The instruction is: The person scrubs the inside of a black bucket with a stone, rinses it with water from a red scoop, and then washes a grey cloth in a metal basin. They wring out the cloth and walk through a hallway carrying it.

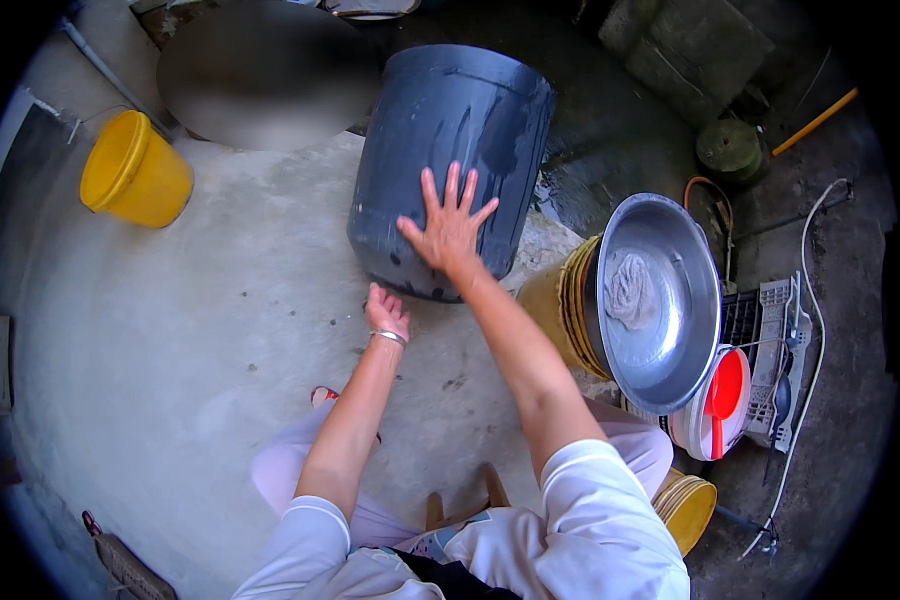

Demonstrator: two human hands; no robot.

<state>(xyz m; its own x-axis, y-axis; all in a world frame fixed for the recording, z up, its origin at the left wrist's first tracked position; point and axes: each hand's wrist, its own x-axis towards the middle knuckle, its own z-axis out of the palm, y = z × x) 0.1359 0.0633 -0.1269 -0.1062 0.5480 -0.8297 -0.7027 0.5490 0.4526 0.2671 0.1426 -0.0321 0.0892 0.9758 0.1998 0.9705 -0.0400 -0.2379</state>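
A large dark grey plastic barrel, wet in streaks, leans away from me on the concrete. My right hand lies flat against its side, fingers spread wide. At its near bottom edge is my left hand, palm turned up and fingers curled at the base; the barrel partly hides them. A bracelet circles that wrist.
To the right, a metal basin holding a grey cloth rests on yellow buckets. Beside it, a red dipper sits in a white bucket. A yellow bucket tilts at the far left. A hose trails along the right.
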